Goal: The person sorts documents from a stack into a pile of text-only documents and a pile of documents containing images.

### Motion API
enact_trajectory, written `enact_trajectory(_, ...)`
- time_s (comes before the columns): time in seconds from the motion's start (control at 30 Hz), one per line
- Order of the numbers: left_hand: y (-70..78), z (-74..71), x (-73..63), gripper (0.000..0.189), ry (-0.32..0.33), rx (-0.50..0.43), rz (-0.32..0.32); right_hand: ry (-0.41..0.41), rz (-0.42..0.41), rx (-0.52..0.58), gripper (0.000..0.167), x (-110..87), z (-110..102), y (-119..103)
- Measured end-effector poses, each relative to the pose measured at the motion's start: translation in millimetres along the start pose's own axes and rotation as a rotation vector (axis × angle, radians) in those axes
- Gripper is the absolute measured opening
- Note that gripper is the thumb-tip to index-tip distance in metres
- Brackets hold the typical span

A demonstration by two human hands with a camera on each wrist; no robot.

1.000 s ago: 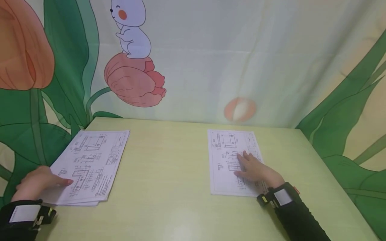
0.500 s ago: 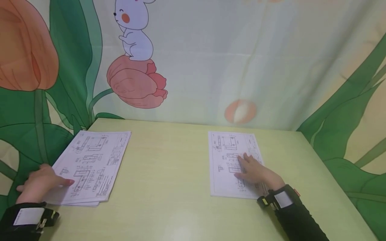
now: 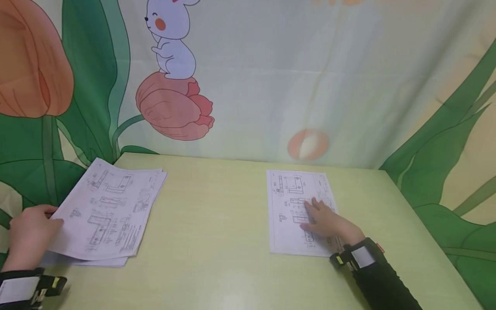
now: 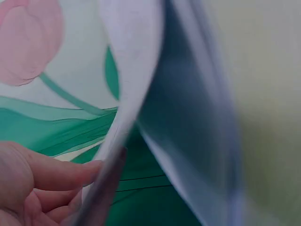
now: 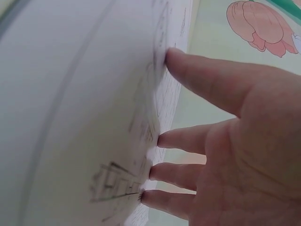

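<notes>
Pale table (image 3: 209, 224), separate drawings (image 3: 112, 202) (image 3: 290, 206), touching both hands (image 3: 32, 232) (image 3: 327, 221)

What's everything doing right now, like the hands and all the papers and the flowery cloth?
Left hand: pinching the edge of the top paper
Top paper: left edge raised and bent
Papers underneath: mostly covered, bottom edge showing
Right hand: fingers spread, tips touching the right paper
Right paper: lying on the table, drawings up
Flowery cloth: hanging behind the table

Right hand (image 5: 230, 136), fingertips (image 5: 165, 139) touching a white sheet (image 5: 75, 108) of dark line drawings, partly blurred. Upper right, a printed orange-pink tulip (image 5: 257, 24).
</notes>
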State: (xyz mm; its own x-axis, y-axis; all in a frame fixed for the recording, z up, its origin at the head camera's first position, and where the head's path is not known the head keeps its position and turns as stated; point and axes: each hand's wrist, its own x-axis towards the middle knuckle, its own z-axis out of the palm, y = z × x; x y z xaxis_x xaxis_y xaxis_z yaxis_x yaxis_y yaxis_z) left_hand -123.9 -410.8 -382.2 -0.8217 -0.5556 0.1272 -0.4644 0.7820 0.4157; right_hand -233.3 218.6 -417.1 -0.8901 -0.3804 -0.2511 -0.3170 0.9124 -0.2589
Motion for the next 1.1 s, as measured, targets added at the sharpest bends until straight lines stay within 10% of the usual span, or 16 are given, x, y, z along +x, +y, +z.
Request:
enact_trajectory(0.27,18.8,-13.5,-12.3,0.041,0.065,-0.203,-0.037,-0.008,0.006,-0.005,0.077,-1.1,-1.3,2.1)
enact_trajectory(0.63,74.5,3.9,-35.8,0.052,-0.051,-0.486,-0.045,0.018,0.019,0.043,0.081,-0.7,-12.8,-2.9)
enact_trajectory(0.87,117.6,28.9,-45.9,0.044,-0.117,-0.585,0.041,0.222,0.024,0.447,0.074,15.7,-22.1,-47.5)
enact_trajectory(1.1,159.3,52.4,-60.8,0.041,-0.186,-0.668,0.078,0.114,0.017,0.927,0.067,33.6,-14.0,-96.2)
